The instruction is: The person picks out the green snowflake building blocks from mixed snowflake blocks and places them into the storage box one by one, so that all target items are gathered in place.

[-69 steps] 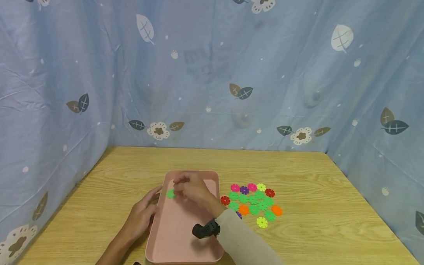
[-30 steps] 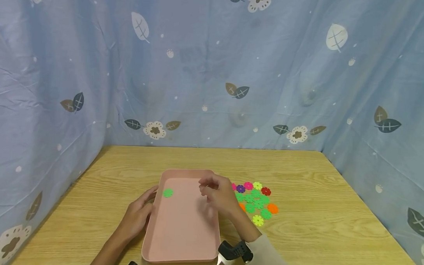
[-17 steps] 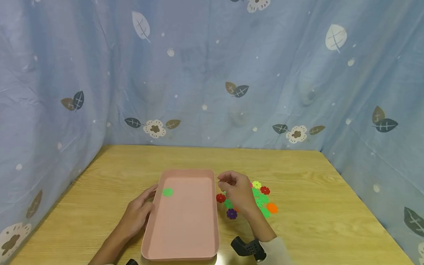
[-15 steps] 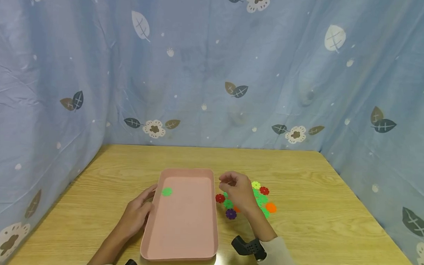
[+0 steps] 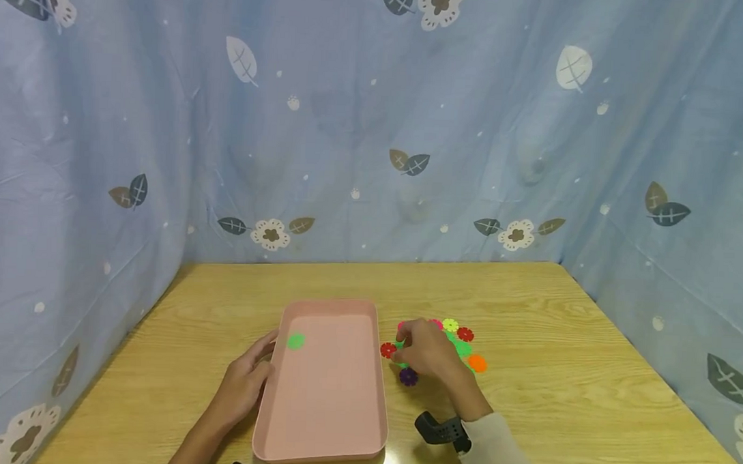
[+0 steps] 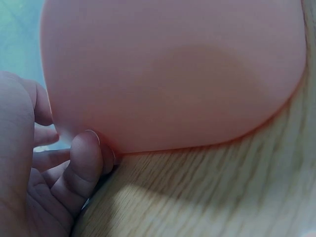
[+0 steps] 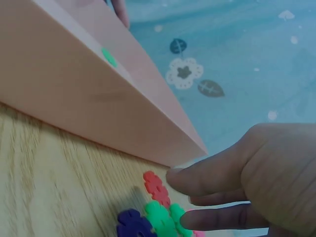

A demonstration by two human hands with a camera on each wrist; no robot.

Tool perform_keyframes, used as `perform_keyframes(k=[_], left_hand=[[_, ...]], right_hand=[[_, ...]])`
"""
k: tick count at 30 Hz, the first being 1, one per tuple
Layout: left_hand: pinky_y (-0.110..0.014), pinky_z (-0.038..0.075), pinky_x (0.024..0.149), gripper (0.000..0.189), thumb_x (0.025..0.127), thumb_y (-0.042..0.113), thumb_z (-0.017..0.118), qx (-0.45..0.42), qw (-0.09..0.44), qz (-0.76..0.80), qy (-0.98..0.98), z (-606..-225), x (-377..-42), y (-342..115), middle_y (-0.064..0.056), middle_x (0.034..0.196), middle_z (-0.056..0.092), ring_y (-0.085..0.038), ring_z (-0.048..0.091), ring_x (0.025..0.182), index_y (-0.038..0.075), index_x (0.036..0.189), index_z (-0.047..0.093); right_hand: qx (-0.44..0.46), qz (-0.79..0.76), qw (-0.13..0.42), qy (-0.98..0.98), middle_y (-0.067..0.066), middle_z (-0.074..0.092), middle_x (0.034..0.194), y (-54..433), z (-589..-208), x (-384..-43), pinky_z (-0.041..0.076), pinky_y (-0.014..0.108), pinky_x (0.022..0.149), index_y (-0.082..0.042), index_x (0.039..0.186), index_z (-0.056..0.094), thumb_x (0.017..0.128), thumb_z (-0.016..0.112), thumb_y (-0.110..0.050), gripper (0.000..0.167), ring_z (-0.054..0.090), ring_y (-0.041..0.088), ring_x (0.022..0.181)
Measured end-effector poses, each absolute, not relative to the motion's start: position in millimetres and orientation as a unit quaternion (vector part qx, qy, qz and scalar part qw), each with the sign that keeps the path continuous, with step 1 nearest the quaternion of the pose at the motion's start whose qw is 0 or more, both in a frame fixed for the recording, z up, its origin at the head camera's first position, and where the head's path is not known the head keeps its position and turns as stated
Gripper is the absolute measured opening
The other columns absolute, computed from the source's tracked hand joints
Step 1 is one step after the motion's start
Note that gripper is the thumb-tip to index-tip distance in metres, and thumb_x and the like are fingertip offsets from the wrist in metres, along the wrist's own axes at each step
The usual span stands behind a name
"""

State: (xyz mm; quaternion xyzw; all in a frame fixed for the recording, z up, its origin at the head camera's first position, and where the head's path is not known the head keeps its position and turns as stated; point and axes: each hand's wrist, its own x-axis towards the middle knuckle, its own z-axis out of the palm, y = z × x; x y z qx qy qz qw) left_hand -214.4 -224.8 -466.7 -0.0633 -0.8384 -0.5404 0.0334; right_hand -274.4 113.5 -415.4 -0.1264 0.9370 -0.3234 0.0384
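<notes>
A pink tray (image 5: 323,394) lies on the table, with one green snowflake disc (image 5: 296,341) inside near its left wall. My left hand (image 5: 240,384) rests against the tray's outer left side; in the left wrist view, the thumb (image 6: 85,153) touches the pink wall. Just right of the tray, my right hand (image 5: 429,347) hovers low over a group of snowflake discs, thumb and fingers apart. Near its fingertips are a red disc (image 5: 388,350) and a purple disc (image 5: 408,377). Several green discs (image 7: 160,217) show below the hand in the right wrist view; others are hidden by it.
At the group's outer edge lie an orange disc (image 5: 477,363), a dark red disc (image 5: 465,334) and a yellow disc (image 5: 451,325). A patterned blue curtain (image 5: 363,122) encloses the wooden table (image 5: 587,376) at the back and sides.
My right hand has left the green disc in the tray, moved right past the rim and lowered over the loose discs, its fingers spreading. My left hand has stayed at the tray's side.
</notes>
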Motion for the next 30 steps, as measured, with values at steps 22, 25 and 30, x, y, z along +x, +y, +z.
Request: perform_keyframes(k=[22,25,30], left_hand=[[-0.051,0.054,0.098,0.059,0.098,0.011,0.045,-0.059,0.036,-0.542,-0.837,-464.4,-212.1,-223.1,-0.024,0.149,0.05,-0.046,0.055,0.129,0.011,0.157,0.036],[-0.052,0.053,0.099,0.059,0.098,0.011,0.045,-0.057,0.037,-0.538,-0.84,-464.9,-212.0,-223.1,-0.024,0.148,0.051,-0.044,0.056,0.128,0.012,0.157,0.037],[-0.051,0.053,0.099,0.058,0.099,0.011,0.045,-0.057,0.034,-0.544,-0.836,-465.5,-211.2,-223.5,-0.024,0.148,0.05,-0.044,0.056,0.128,0.012,0.157,0.036]], right_hand=[[-0.078,-0.298,0.061,0.95,0.003,0.066,0.086,114.3,-422.2,-274.4,0.054,0.035,0.058,-0.006,0.092,0.074,0.073,0.082,-0.004,0.021,0.059,0.02,0.068],[-0.075,-0.296,0.064,0.95,0.003,0.064,0.083,114.8,-423.8,-274.0,0.052,0.034,0.056,-0.008,0.09,0.07,0.074,0.083,-0.005,0.021,0.058,0.02,0.066],[-0.081,-0.309,0.061,0.946,0.004,0.061,0.081,115.0,-422.6,-273.4,0.05,0.033,0.055,-0.009,0.088,0.065,0.073,0.083,-0.003,0.024,0.056,0.021,0.066]])
